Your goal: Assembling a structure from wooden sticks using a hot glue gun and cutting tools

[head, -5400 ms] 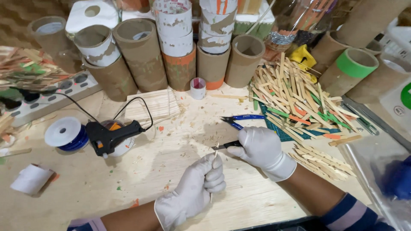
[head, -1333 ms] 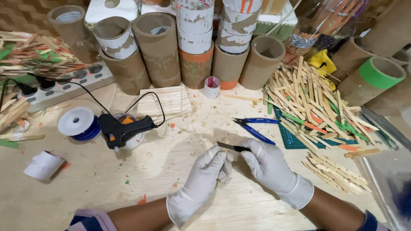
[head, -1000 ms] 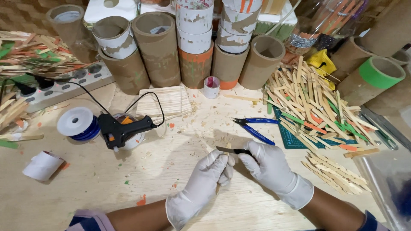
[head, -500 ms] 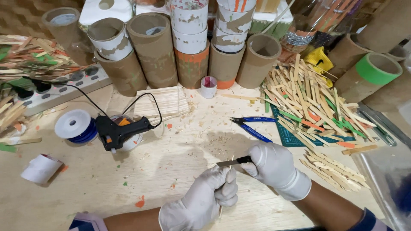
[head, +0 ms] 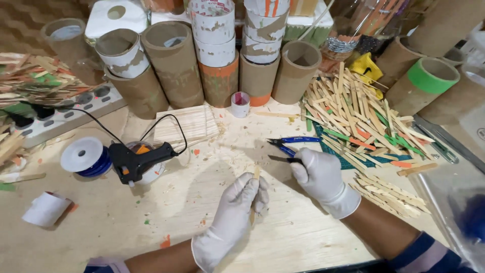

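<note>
1. A thin, pale wooden craft stick (head: 253, 194) is pinched in the white-gloved left hand (head: 237, 207), fingers curled tight around its lower half.
2. A small black-handled cutting tool (head: 283, 159) is clasped in the white-gloved right hand (head: 318, 174), its dark tip pointed left.
3. The stick is held nearly upright, long axis running toward and away from the body, its free upper end just below and left of the tool's tip; the two are near but apart.
4. The right hand is the nearer to that free end, its wrist angled in from the lower right; the left forearm rises from the bottom edge.
5. Blue-handled pliers (head: 295, 142) lie just beyond the right hand on the light plywood tabletop (head: 192, 202), a heap of plain and coloured wooden sticks (head: 353, 116) to the right, and a black hot-glue gun (head: 139, 159) well to the left.
</note>
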